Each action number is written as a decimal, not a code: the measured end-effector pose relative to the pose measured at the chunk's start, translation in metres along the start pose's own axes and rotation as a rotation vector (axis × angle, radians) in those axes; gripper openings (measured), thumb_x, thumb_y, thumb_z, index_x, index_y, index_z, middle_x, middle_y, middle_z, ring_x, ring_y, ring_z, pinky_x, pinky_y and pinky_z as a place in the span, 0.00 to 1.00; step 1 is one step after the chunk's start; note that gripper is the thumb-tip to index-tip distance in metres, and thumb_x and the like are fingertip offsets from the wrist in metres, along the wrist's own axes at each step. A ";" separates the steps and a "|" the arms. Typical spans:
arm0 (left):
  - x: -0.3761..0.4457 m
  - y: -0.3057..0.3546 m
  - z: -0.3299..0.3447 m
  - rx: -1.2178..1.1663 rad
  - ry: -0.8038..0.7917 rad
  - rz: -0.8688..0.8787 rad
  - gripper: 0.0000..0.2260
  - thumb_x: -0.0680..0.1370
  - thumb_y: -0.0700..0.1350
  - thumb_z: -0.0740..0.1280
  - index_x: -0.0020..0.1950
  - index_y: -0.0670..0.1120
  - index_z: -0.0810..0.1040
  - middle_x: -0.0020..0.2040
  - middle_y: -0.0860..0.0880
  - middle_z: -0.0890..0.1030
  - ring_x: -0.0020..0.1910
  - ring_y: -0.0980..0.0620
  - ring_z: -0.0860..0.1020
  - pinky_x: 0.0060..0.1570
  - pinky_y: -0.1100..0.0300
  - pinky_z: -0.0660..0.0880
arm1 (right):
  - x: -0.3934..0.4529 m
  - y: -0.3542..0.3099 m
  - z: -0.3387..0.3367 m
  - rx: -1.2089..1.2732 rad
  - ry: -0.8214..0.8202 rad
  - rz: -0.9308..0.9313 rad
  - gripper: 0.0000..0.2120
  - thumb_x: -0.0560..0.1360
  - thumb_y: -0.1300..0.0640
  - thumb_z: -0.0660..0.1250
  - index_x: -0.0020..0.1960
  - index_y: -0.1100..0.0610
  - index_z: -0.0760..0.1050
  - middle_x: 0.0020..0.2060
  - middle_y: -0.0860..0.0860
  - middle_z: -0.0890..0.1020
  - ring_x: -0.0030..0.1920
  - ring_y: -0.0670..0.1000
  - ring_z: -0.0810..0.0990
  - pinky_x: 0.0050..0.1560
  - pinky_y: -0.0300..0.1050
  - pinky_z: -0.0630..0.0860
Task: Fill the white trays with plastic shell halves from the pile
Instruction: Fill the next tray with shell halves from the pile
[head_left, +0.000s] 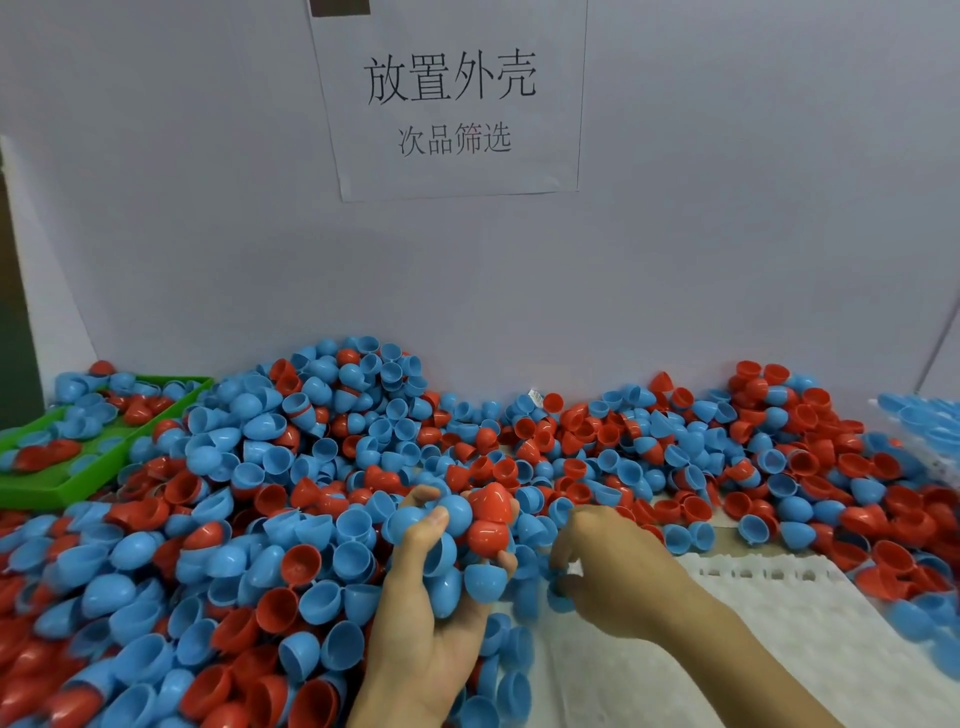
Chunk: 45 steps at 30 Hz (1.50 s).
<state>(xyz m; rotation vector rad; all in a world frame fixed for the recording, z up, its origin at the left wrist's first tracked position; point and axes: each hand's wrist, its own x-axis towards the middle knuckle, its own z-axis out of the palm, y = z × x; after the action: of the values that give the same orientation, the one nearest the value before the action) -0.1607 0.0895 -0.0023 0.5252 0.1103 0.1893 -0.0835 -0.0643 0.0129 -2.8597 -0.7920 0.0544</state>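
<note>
Left hand (431, 597) palm up, fingers curled round a clutch of blue and red shell halves (470, 530). Right hand (608, 566) blurred, fingers bent down at the near edge of the white tray (769, 613); what they hold, cannot tell. Tray mostly hidden under the arm, its slots hard to read. Pile (311, 467) buries the table. Green tray (78, 467) far left, partly covered. White wall (727, 234) behind, paper sign (452, 98) taped up.

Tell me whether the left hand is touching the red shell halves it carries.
Touching. The head view shows the left hand cupped under a cluster of shells, its fingertips pressed against the red shell halves at the top right.
</note>
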 end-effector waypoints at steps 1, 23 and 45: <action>0.000 0.001 0.000 -0.001 -0.003 -0.001 0.13 0.62 0.40 0.77 0.44 0.51 0.83 0.50 0.42 0.84 0.46 0.43 0.83 0.33 0.54 0.79 | -0.003 0.007 -0.003 0.071 0.049 0.019 0.06 0.76 0.54 0.71 0.52 0.51 0.83 0.51 0.46 0.77 0.49 0.45 0.78 0.46 0.38 0.78; -0.003 -0.002 0.001 0.016 0.021 0.009 0.04 0.69 0.44 0.70 0.42 0.52 0.83 0.52 0.42 0.85 0.47 0.45 0.84 0.35 0.56 0.80 | -0.112 0.078 -0.027 0.203 -0.438 0.095 0.12 0.78 0.51 0.68 0.54 0.34 0.71 0.75 0.29 0.48 0.74 0.46 0.61 0.73 0.51 0.64; -0.006 -0.006 0.004 -0.001 -0.016 -0.037 0.08 0.71 0.43 0.69 0.48 0.50 0.76 0.53 0.41 0.82 0.39 0.48 0.83 0.34 0.57 0.80 | -0.154 0.063 -0.058 -0.100 -0.190 0.276 0.09 0.77 0.38 0.64 0.53 0.37 0.67 0.58 0.36 0.72 0.53 0.40 0.71 0.54 0.39 0.70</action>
<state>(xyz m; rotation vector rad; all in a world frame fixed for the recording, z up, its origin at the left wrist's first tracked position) -0.1649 0.0811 -0.0015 0.5232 0.1047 0.1487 -0.1787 -0.2052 0.0570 -3.0725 -0.4338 0.3351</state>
